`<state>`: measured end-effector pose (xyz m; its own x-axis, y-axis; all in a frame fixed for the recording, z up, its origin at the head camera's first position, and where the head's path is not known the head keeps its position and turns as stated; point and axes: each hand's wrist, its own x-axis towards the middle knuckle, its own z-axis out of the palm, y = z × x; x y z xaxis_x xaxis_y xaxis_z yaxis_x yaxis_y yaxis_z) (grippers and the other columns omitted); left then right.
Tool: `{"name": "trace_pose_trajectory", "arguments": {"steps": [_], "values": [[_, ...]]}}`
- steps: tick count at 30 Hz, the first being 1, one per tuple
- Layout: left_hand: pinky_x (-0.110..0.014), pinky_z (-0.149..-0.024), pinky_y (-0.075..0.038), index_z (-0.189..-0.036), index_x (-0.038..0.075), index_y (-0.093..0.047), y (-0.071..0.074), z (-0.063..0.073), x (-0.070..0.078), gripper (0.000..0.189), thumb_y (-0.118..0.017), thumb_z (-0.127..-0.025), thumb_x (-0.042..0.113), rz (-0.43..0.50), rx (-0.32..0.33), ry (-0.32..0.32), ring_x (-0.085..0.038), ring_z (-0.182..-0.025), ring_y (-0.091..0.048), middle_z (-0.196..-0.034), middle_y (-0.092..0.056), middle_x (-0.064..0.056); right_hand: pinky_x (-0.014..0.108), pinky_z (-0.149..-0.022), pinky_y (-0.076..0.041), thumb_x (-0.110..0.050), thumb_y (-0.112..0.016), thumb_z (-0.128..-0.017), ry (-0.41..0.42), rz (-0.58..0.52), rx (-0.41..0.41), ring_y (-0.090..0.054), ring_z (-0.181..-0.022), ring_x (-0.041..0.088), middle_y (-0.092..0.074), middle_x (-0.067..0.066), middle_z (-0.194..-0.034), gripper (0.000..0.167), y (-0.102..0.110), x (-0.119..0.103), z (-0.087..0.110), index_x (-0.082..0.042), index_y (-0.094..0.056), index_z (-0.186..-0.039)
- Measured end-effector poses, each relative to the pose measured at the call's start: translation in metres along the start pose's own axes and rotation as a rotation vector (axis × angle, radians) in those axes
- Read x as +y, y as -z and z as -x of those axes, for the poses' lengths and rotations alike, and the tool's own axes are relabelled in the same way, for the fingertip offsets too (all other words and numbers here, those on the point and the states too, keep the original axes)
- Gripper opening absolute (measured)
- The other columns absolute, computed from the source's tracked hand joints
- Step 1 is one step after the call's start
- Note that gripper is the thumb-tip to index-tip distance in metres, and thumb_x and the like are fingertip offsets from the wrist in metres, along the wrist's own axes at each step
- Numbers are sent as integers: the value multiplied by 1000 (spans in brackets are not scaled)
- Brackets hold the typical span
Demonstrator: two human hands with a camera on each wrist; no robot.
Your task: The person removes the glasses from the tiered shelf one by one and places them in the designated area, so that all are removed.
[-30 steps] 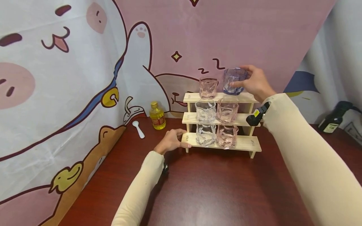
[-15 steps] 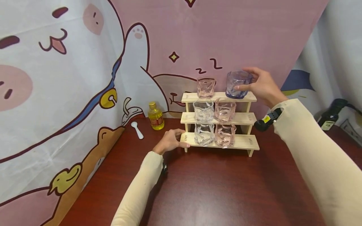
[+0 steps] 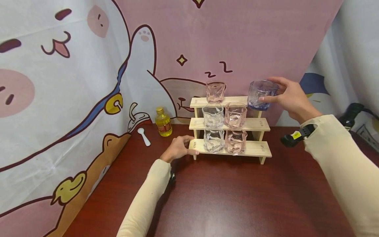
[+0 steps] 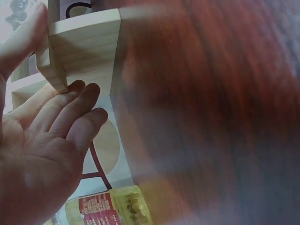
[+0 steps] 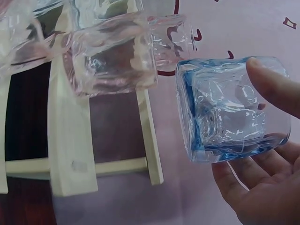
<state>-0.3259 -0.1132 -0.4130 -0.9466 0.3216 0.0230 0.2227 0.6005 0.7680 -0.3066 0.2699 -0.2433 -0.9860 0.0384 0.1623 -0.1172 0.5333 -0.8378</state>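
My right hand (image 3: 291, 97) holds a blue-tinted glass (image 3: 260, 95) upright, thumb on the near side, at the right end of the top step. In the right wrist view the blue glass (image 5: 234, 110) is apart from the wooden step rack (image 5: 70, 140). My left hand (image 3: 179, 148) pinches the left end of the lowest step of the rack (image 3: 254, 149); in the left wrist view, its thumb and fingers (image 4: 77, 110) lie on opposite sides of the board. A pink glass (image 3: 215, 92) stands on the top step. Clear glasses (image 3: 213, 115) and pink glasses (image 3: 235, 115) stand on the two lower steps.
A small bottle of yellow oil (image 3: 163, 121) and a white spoon (image 3: 143, 136) are left of the rack on the dark red table (image 3: 213, 197). A dark bottle (image 3: 349, 115) stands at the far right, partly behind my right sleeve. A cartoon-printed cloth (image 3: 251, 39) hangs behind.
My right hand has carried the blue glass rightward and slightly down, from over the middle of the top step to its right end. My left hand stays on the rack.
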Motion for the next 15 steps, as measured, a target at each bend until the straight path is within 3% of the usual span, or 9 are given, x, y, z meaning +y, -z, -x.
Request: {"name": "trace_pose_trajectory", "arguments": {"steps": [4, 12, 15], "values": [[-40, -107, -50, -132, 9, -64, -1, -1, 0, 68, -92, -71, 22, 6, 2, 7, -23, -126, -63, -135, -67, -10, 63, -118, -30, -34, -78, -88, -9, 6, 11, -25, -152, 38, -20, 7, -169, 87, 7, 9, 7, -32, -27, -159], [-41, -108, -50, -134, 8, -63, -1, 1, 0, 70, -92, -72, 23, 18, -5, 18, -24, -129, -62, -138, -65, -11, 73, -117, -17, -36, -77, -88, -17, 24, 10, -16, -154, 43, -19, 13, -169, 86, 18, 24, 17, -37, -28, -158], [-41, -108, -50, -134, 8, -62, -1, 1, 0, 70, -92, -72, 23, 25, -10, 18, -23, -128, -62, -138, -65, -11, 71, -117, -20, -39, -77, -87, -20, 44, 9, -20, -152, 42, -22, 16, -167, 87, 20, 29, 20, -38, -27, -158]]}}
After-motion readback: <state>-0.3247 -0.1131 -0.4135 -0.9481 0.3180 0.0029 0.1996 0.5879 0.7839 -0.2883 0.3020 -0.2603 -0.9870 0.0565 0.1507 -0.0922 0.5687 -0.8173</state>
